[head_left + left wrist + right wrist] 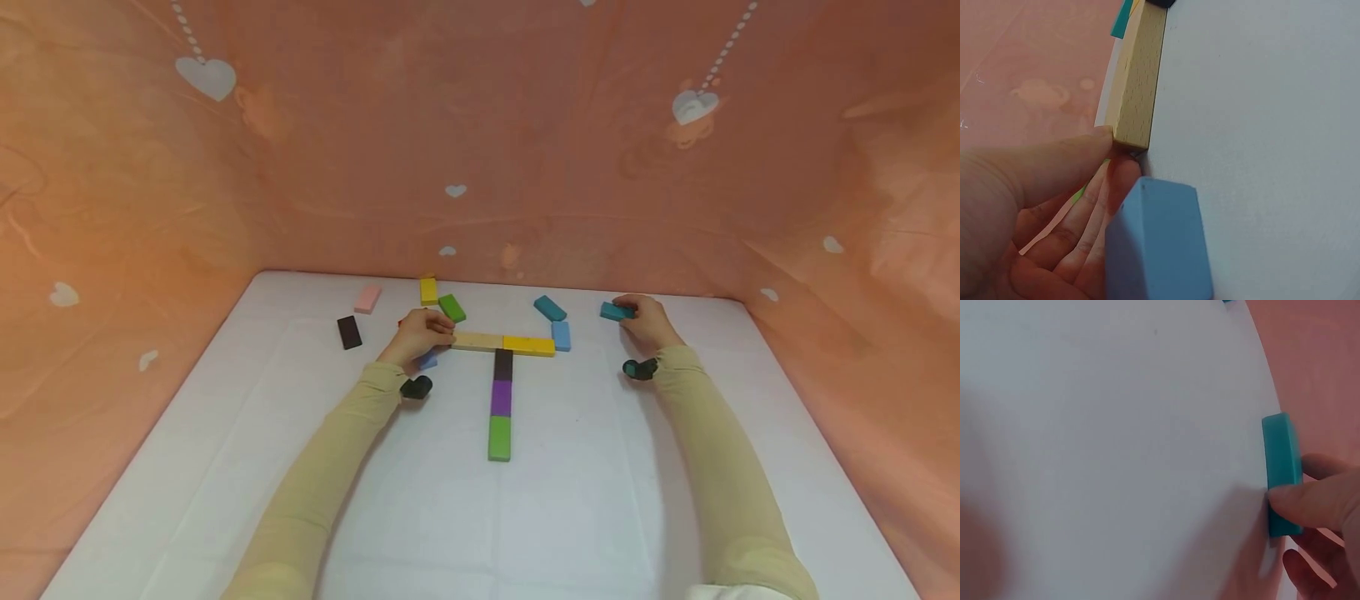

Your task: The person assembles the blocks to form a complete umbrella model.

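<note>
My left hand has its thumb and a fingertip at the left end of a plain wooden block. That block lies end to end with a yellow block, making a crossbar. Below their join, a black block, a purple block and a green block form a straight stem. Close beside the left fingers is a blue block, partly covered by the hand in the head view. At the back right, my right hand pinches a teal block between thumb and fingers.
A light blue block stands by the crossbar's right end, another teal block behind it. Back left lie pink, dark, yellow and green blocks. A patterned cloth borders the white table.
</note>
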`<action>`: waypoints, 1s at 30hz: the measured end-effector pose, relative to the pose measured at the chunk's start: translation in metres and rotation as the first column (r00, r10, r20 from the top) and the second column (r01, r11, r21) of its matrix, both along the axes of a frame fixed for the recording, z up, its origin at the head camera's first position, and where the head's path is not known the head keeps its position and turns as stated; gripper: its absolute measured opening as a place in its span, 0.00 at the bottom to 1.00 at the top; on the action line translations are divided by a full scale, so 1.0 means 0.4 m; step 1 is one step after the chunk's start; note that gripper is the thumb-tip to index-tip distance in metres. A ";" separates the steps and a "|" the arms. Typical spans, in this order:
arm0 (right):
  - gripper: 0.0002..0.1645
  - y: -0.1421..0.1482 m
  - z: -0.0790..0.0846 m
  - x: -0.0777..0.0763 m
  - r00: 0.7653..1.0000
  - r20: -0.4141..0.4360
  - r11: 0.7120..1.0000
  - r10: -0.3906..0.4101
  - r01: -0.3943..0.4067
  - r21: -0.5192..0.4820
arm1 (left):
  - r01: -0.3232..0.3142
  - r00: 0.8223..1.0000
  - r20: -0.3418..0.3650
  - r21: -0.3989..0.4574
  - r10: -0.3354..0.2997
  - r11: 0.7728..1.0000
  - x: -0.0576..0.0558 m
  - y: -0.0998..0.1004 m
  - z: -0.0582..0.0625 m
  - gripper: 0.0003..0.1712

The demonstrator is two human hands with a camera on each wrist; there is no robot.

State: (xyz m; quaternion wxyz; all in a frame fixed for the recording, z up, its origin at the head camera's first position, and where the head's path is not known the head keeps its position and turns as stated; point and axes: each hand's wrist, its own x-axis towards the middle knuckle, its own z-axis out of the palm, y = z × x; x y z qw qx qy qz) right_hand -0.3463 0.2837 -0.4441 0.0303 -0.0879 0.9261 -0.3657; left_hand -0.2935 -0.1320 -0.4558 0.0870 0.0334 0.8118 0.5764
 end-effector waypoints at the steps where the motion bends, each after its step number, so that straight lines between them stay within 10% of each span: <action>1: 0.25 -0.002 0.000 -0.003 1.000 -0.006 1.000 0.002 -0.002 0.006 | -0.001 1.000 0.001 -0.005 0.001 1.000 -0.001 0.001 0.000 0.15; 30: 0.21 -0.282 0.077 -0.081 0.975 -0.152 0.980 0.163 -0.178 -0.089 | -0.026 0.999 0.024 0.002 0.026 1.000 0.013 0.007 0.010 0.14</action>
